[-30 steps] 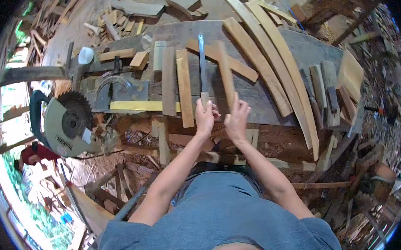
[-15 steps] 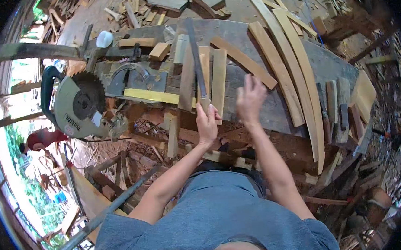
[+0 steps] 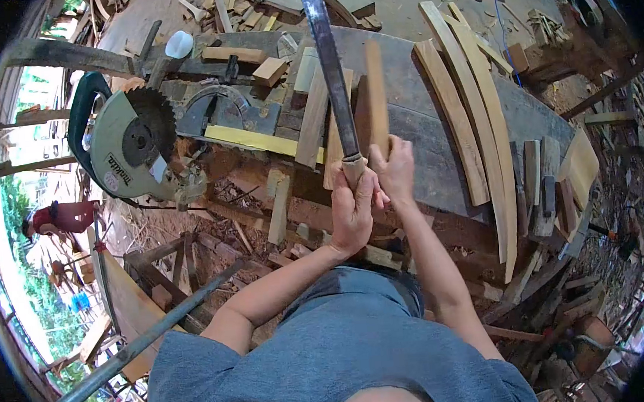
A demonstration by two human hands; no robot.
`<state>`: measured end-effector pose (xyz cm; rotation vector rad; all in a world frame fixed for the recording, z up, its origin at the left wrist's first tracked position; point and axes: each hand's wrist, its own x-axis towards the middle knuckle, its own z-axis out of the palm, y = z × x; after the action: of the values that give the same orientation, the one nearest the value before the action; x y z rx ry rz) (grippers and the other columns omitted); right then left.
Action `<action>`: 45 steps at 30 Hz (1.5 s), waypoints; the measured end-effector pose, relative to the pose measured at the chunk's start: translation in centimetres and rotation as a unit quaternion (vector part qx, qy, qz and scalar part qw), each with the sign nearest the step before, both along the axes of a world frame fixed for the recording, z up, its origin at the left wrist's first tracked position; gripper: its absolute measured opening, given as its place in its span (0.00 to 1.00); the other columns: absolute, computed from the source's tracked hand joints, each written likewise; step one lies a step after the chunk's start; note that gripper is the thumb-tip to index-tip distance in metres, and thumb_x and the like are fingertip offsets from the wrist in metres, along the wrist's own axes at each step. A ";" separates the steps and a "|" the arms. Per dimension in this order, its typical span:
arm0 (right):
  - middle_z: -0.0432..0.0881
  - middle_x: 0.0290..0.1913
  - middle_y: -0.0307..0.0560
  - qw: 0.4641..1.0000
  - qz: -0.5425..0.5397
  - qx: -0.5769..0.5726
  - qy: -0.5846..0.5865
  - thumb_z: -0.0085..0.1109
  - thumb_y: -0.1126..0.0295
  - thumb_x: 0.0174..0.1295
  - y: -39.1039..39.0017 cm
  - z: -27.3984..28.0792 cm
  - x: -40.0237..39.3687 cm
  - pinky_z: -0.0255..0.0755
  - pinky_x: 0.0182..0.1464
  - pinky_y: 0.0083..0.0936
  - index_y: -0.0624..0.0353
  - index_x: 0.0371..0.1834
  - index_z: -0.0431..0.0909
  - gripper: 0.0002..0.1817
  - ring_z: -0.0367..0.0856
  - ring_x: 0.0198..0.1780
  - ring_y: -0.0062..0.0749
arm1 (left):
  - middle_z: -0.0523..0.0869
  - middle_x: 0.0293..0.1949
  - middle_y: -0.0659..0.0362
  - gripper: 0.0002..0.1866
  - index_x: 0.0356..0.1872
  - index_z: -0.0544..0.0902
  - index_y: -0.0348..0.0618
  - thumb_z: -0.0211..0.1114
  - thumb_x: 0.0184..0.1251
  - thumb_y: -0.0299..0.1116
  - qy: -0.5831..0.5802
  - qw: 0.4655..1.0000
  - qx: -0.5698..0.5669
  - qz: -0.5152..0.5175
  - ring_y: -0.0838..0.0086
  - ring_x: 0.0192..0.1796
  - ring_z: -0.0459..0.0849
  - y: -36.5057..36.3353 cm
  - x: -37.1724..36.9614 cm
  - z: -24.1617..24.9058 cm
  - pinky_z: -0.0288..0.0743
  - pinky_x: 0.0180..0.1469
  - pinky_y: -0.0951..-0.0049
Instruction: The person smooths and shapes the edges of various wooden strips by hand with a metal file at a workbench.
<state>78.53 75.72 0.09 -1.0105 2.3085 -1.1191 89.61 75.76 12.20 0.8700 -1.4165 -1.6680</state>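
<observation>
Left hand [image 3: 354, 215]: grips long dark metal blade [image 3: 335, 88] by pale wooden handle [image 3: 353, 169] | right hand [image 3: 397, 172]: empty before, now closed on slim tan wooden slat [image 3: 376, 92], above grey bench [image 3: 424, 149] | both occupied

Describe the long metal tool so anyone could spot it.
Start at the grey workbench, then the left grip at its near side. The long metal tool extends from that grip: a dark, straight blade on a pale handle, unlike the wooden pieces around.
</observation>
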 end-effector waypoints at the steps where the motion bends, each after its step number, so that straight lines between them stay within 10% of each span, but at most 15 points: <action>1: 0.73 0.46 0.62 0.999 0.022 -0.019 -0.016 0.63 0.60 0.61 -0.2 0.3 1.0 0.72 0.48 0.43 0.64 0.53 0.74 0.22 0.76 0.45 0.58 | 0.71 0.33 0.61 0.11 0.53 0.59 0.41 0.45 0.80 0.36 0.003 1.000 0.013 0.001 0.80 0.26 0.73 0.2 0.1 -0.1 0.79 0.36 0.73; 7: 0.78 0.43 0.57 0.979 0.145 -0.031 -0.139 0.47 0.52 0.72 -0.7 2.5 1.2 0.71 0.51 0.38 0.64 0.49 0.77 0.23 0.78 0.44 0.50 | 0.69 0.31 0.64 0.11 0.54 0.60 0.43 0.46 0.80 0.36 0.018 0.994 0.105 0.015 0.85 0.24 0.67 1.0 0.8 -0.8 0.71 0.28 0.80; 9: 0.81 0.41 0.48 0.858 0.083 -0.128 -0.491 0.38 0.48 0.75 1.0 8.5 1.0 0.69 0.52 0.31 0.64 0.46 0.78 0.28 0.78 0.44 0.34 | 0.75 0.29 0.58 0.14 0.55 0.61 0.40 0.50 0.78 0.36 -0.111 0.987 0.111 -0.016 0.79 0.25 0.74 1.0 1.4 -2.1 0.70 0.26 0.74; 11: 0.81 0.39 0.40 0.863 0.120 -0.101 -0.481 0.45 0.53 0.74 2.9 8.2 0.5 0.70 0.48 0.26 0.63 0.44 0.78 0.22 0.76 0.42 0.22 | 0.79 0.31 0.50 0.20 0.61 0.59 0.38 0.51 0.76 0.36 -0.181 0.983 -0.002 -0.021 0.68 0.28 0.80 1.8 1.7 -3.5 0.73 0.30 0.68; 13: 0.80 0.37 0.37 0.933 0.151 -0.025 -0.325 0.49 0.62 0.73 4.8 8.6 0.7 0.71 0.43 0.21 0.62 0.42 0.76 0.13 0.76 0.38 0.19 | 0.80 0.36 0.42 0.24 0.65 0.58 0.37 0.52 0.74 0.35 -0.193 0.969 0.006 -0.157 0.53 0.34 0.83 2.6 1.7 -3.5 0.76 0.37 0.61; 17: 0.80 0.31 0.43 0.963 -0.004 -0.024 -0.268 0.52 0.65 0.71 8.8 5.5 -1.3 0.70 0.37 0.25 0.61 0.41 0.77 0.10 0.76 0.34 0.21 | 0.80 0.47 0.46 0.19 0.58 0.73 0.35 0.59 0.69 0.31 -0.236 0.925 -0.246 -0.165 0.63 0.52 0.80 0.3 2.3 -1.2 0.72 0.55 0.67; 21: 0.80 0.34 0.52 0.990 -0.137 -0.028 -0.012 0.52 0.65 0.70 13.3 3.2 -4.5 0.71 0.40 0.34 0.61 0.42 0.77 0.10 0.79 0.35 0.42 | 0.80 0.48 0.52 0.16 0.54 0.77 0.40 0.63 0.66 0.29 -0.168 0.885 -0.429 -0.070 0.62 0.50 0.79 0.2 3.4 12.6 0.74 0.53 0.63; 22: 0.81 0.35 0.53 0.987 -0.162 -0.003 0.013 0.52 0.64 0.70 14.5 2.0 -5.4 0.71 0.40 0.36 0.61 0.43 0.77 0.11 0.80 0.36 0.45 | 0.81 0.41 0.53 0.13 0.48 0.79 0.40 0.56 0.70 0.37 0.137 0.853 -0.474 0.171 0.64 0.43 0.81 0.3 1.4 16.4 0.76 0.47 0.66; 23: 0.82 0.36 0.54 0.982 -0.183 0.019 0.036 0.53 0.64 0.69 15.8 1.3 -6.3 0.71 0.41 0.37 0.60 0.43 0.78 0.11 0.81 0.38 0.48 | 0.83 0.34 0.54 0.18 0.41 0.80 0.39 0.49 0.74 0.44 0.413 0.694 -0.433 0.400 0.66 0.35 0.83 0.3 0.0 19.6 0.78 0.41 0.68; 28: 0.82 0.38 0.52 0.964 -0.260 0.052 0.032 0.56 0.63 0.67 18.4 0.8 -7.9 0.73 0.42 0.37 0.53 0.45 0.79 0.10 0.84 0.40 0.42 | 0.82 0.42 0.57 0.15 0.46 0.80 0.40 0.51 0.74 0.40 0.457 0.795 -0.395 0.051 0.67 0.42 0.80 -0.7 2.0 23.6 0.74 0.49 0.68; 40: 0.73 0.44 0.49 0.957 -0.176 0.110 0.201 0.71 0.69 0.50 17.4 -2.8 -12.1 0.73 0.48 0.39 0.57 0.56 0.78 0.27 0.76 0.48 0.46 | 0.81 0.55 0.62 0.13 0.53 0.80 0.41 0.53 0.73 0.31 0.406 0.842 -0.342 -0.102 0.70 0.53 0.76 0.2 3.7 25.6 0.66 0.64 0.66; 45: 0.72 0.48 0.49 0.944 -0.126 0.174 0.251 0.75 0.67 0.44 15.8 -2.6 -12.3 0.76 0.49 0.37 0.57 0.58 0.70 0.35 0.76 0.52 0.46 | 0.83 0.53 0.60 0.13 0.54 0.80 0.42 0.52 0.74 0.30 0.551 0.770 -0.303 -0.105 0.68 0.54 0.77 1.4 -2.4 24.9 0.65 0.67 0.63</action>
<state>66.20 91.52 -2.53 -0.9580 2.9739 -0.5278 87.24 77.20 37.14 -0.6212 -1.0300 -1.2873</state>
